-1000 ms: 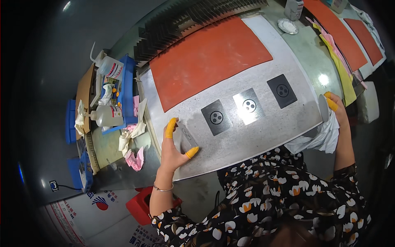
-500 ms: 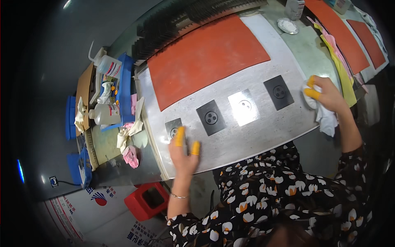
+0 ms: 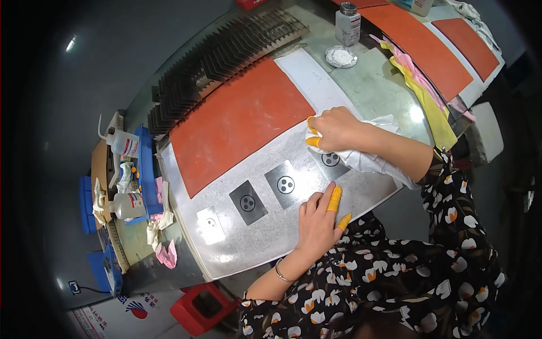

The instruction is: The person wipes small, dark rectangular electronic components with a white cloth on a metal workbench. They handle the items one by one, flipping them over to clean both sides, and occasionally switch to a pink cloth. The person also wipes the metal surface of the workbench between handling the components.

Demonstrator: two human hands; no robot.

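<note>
Four small square plates lie in a row on the pale grey sheet point(image 3: 248, 243), each with a ring and three dots. My right hand point(image 3: 339, 129), wearing yellow finger cots, grips a white cloth point(image 3: 375, 161) over the rightmost plate point(image 3: 334, 172), covering part of it. By that plate's near edge rests my left hand point(image 3: 319, 226), fingers stretched out, with yellow cots on two of them. Further left lie a bright plate point(image 3: 275, 196), a dark plate point(image 3: 237, 213) and a glaring pale plate point(image 3: 209, 233).
An orange rubber sheet point(image 3: 237, 124) lies beyond the plates, beside a rack of dark slats point(image 3: 220, 62). Far right stand a white bottle point(image 3: 348, 27) and a dish of white powder point(image 3: 341, 57). Left are a blue tray point(image 3: 148, 172) and squeeze bottles point(image 3: 123, 143). A red stool point(image 3: 183, 311) stands below.
My right hand has brought the cloth leftward onto the rightmost plate. My left hand has moved from the leftmost plate to beside the rightmost one. The view has shifted.
</note>
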